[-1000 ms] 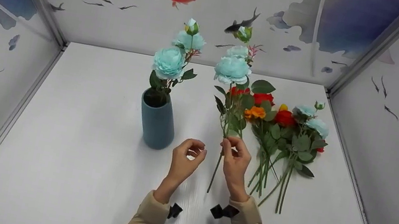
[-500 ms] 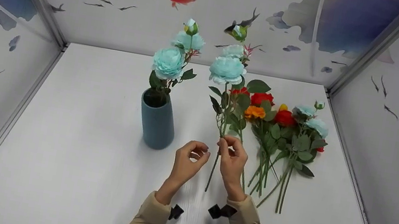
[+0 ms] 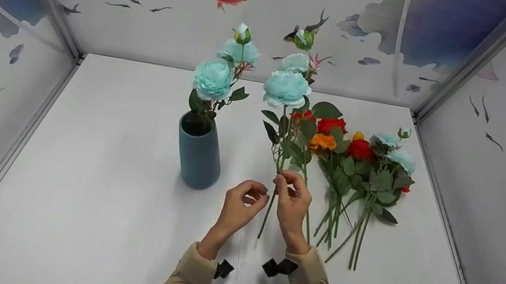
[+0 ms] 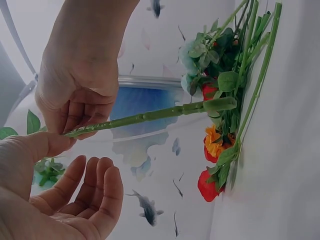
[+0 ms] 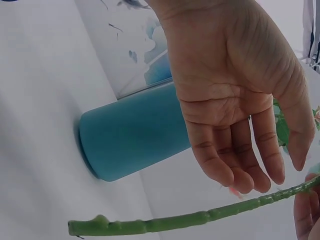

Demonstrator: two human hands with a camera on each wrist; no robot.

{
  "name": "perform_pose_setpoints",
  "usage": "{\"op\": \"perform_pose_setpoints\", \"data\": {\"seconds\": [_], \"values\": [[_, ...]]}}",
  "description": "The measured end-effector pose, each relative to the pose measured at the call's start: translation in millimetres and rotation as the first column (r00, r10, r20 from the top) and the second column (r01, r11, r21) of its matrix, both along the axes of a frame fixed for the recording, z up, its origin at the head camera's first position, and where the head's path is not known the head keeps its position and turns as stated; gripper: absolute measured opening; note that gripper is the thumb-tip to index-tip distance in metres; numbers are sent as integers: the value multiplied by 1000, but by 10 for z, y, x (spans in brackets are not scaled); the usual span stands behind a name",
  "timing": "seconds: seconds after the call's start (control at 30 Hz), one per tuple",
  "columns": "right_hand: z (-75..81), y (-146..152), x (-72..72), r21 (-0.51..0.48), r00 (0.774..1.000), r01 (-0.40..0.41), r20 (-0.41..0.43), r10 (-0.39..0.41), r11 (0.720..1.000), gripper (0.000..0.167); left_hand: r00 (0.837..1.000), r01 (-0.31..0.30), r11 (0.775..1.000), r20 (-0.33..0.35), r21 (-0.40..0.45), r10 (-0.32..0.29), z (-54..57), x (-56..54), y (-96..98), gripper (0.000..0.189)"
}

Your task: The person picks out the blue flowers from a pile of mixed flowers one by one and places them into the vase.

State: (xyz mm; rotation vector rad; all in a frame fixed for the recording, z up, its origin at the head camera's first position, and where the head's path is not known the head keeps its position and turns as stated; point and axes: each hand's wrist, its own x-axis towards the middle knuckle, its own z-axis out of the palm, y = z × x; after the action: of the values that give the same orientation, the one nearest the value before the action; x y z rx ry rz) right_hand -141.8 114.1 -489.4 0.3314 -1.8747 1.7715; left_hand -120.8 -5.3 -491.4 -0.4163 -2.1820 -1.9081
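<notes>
The right hand (image 3: pixel 293 205) pinches the green plastic stem of a pale turquoise artificial flower sprig (image 3: pixel 284 116), held upright and now carried slightly leftward, closer to the left hand (image 3: pixel 240 205). That hand waits just beside the stem with fingers loosely curled, grasping nothing. Beyond the left hand stands a tall blue-grey ceramic vase (image 3: pixel 199 153) already holding one turquoise sprig (image 3: pixel 214 79). To the right hand's far side lies a loose bunch of red, orange and turquoise artificial flowers (image 3: pixel 362 165) on the white tabletop (image 3: pixel 94 198).
</notes>
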Motion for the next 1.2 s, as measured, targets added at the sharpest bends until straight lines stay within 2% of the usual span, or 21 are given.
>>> {"op": "perform_pose_setpoints", "data": {"seconds": [0.2,0.67,0.9,1.2], "values": [[8,-36,-2,-5,1000,11,5,-10,1000,7,1000,11,1000,21,1,-11,-26,-5,1,9],[20,-102,9,-17,1000,6,25,-5,1000,7,999,28,1000,16,3,-28,-30,-5,-12,7],[13,-106,14,-24,1000,-6,9,6,1000,7,1000,24,1000,3,-13,-24,-31,4,-20,4],[2,-115,16,-56,1000,-23,18,24,998,7,999,36,999,32,-12,-35,-16,5,-22,5]]}}
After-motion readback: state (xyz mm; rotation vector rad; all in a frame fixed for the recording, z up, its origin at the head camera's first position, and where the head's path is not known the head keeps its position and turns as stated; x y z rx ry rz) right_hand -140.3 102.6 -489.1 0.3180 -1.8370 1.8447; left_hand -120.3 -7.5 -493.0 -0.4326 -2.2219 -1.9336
